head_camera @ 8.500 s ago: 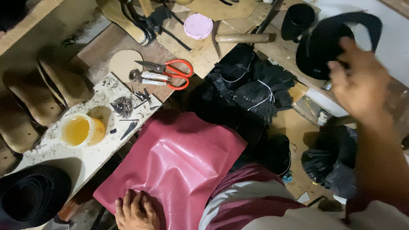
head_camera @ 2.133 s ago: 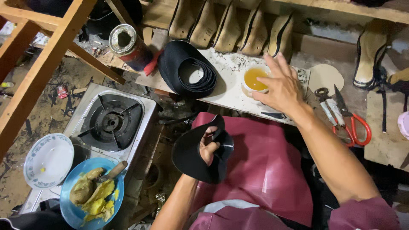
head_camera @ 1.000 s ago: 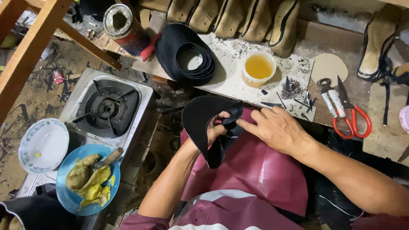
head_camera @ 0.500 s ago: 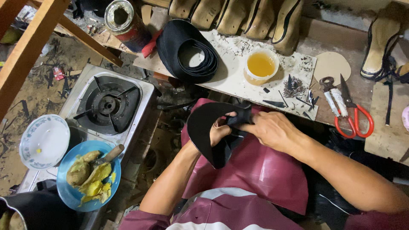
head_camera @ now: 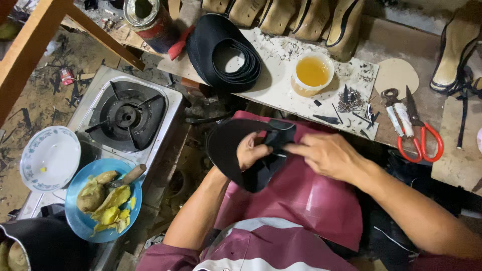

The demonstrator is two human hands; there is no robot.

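A black leather shoe upper piece rests over my lap on a maroon apron. My left hand grips it from inside, fingers curled into the piece. My right hand pinches the black strap end of the same piece just to the right. On the white board ahead stands a small cup of yellow glue.
A stack of black leather strips lies on the board, with small nails scattered near it. Red-handled scissors and pliers lie right. A gas stove, white bowl and blue plate of food sit left. Wooden shoe lasts line the back.
My right hand came back from the glue cup to the black piece and now pinches its strap. The left hand has lifted the piece slightly higher on the lap.
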